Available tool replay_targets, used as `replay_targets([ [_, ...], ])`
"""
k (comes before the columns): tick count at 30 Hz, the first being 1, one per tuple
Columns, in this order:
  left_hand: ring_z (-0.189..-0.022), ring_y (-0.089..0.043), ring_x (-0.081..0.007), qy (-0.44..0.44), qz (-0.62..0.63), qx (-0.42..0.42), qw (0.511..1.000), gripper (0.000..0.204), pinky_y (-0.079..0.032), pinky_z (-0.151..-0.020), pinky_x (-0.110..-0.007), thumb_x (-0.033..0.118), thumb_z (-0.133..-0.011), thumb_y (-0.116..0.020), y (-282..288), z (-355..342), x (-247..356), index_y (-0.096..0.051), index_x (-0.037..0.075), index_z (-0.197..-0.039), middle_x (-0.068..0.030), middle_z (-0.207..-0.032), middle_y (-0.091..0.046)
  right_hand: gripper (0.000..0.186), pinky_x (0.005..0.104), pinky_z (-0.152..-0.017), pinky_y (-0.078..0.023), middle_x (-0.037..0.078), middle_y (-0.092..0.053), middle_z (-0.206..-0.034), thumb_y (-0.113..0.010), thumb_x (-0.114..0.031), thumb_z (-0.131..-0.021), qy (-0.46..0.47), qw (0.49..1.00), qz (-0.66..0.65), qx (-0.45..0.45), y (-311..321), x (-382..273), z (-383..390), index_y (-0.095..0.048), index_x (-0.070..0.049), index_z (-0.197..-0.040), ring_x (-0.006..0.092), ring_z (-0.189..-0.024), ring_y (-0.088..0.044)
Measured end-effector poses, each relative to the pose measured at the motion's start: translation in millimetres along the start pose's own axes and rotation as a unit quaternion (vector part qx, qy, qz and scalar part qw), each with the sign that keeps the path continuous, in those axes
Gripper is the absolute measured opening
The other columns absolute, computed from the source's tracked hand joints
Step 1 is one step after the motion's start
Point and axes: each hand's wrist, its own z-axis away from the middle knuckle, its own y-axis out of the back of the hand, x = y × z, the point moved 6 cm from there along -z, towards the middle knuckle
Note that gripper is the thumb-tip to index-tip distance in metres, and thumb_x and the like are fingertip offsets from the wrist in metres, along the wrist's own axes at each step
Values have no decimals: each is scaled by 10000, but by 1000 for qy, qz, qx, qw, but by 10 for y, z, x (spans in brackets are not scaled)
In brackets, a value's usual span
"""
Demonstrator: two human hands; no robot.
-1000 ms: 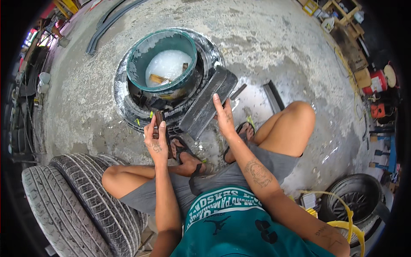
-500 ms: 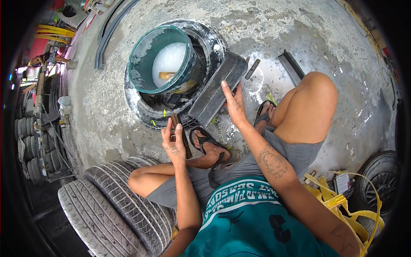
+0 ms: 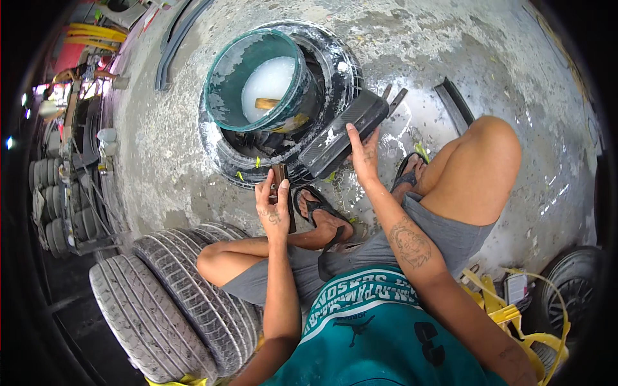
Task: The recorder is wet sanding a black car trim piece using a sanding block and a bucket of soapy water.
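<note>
My left hand (image 3: 273, 196) grips a dark brown bar (image 3: 279, 171) upright. My right hand (image 3: 362, 153) holds a black panel (image 3: 341, 134) with a carbon-weave pattern, slanted at the edge of a tire lying flat (image 3: 226, 163). A green bucket (image 3: 223, 96) stands in that tire, containing whitish, foamy liquid and a tan wooden piece (image 3: 266, 103). Narrow dark strips (image 3: 398, 101) and an angled dark profile (image 3: 454, 107) lie on the wet concrete beyond my right hand. Small green leaves lie by the tire and my sandaled feet.
Two worn tires (image 3: 145, 318) stand at lower left. A wheel (image 3: 570, 289) and yellow straps (image 3: 496, 299) sit at lower right. Long dark strips (image 3: 170, 48) lie at upper left. A rack with tires (image 3: 55, 196) lines the left, a person (image 3: 80, 74) partly visible beyond.
The view has swung, so the bucket, tires and both hands now appear farther right, with more of the left-side racks showing. I still hold both pieces in much the same way.
</note>
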Motion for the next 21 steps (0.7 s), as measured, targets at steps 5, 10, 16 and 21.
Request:
replay_targets([
  [5,-932,-668,-174,14,17,13,1000,451,-532,-807,-310,206,-1039,-789,7,72,-192,-716,27,-1446,-86,-1117,-671,1077,405,-900,-601,118,-675,-1381,-753,-551,-998,-61,998,-26,-14,-29,104,66,-147,-47,-1732,245,-1122,-721],
  [10,-966,-659,-186,16,50,30,998,452,-531,-823,-315,182,-1028,-788,-57,165,-388,-713,17,-1442,-89,-1130,-657,323,454,-1046,-584,57,-766,-1258,-648,-305,-1063,-160,972,-169,-8,49,228,-13,-691,-69,-1280,260,-1167,-738],
  [16,-1036,-656,-322,-66,1,43,997,477,-539,-940,-416,173,-1013,-787,-216,-153,-196,-693,-38,-1431,-167,-1169,-646,413,429,-991,-592,54,-698,-1337,-671,-267,-1047,-69,971,-226,-27,169,-168,1,-606,-74,-1407,235,-1185,-710],
  [21,-1173,-581,-411,-120,-139,1,983,527,-474,-1000,-524,165,-978,-785,-439,-439,-284,-666,27,-1473,-179,-1262,-628,329,411,-1049,-562,77,-738,-1246,-718,-245,-1025,67,972,-223,-37,32,-889,107,-682,-14,-1256,239,-1147,-710],
])
